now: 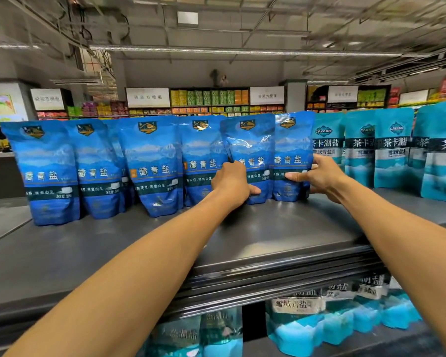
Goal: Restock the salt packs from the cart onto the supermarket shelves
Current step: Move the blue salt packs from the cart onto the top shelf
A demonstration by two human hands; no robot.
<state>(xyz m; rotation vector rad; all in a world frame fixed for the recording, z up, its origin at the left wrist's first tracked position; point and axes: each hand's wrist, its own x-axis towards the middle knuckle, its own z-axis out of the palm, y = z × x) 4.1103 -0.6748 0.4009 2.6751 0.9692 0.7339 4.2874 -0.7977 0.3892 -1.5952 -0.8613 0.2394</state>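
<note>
So the glossy deep-blue plastic salt pouch (pixel 247 155) we're setting down stands on the dark grey metal top shelf (pixel 281 235), leaning a bit left and overlapping its neighbours in the row of matching blue pouches (pixel 150 163). Our left hand (pixel 231 182) grips its lower left edge, thumb poking out under the front. Our right hand (pixel 317 173) is on the next blue pouch to the right (pixel 291 155), fingers curled round its side, steadying it. Best bet, we reckon: square the base flat first, then nudge the top upright so the label faces out, and let go gently so the slippery row doesn't domino. The teal salt pouches (pixel 386 148) stand just beside on the right; keep ours out of their lane.
</note>
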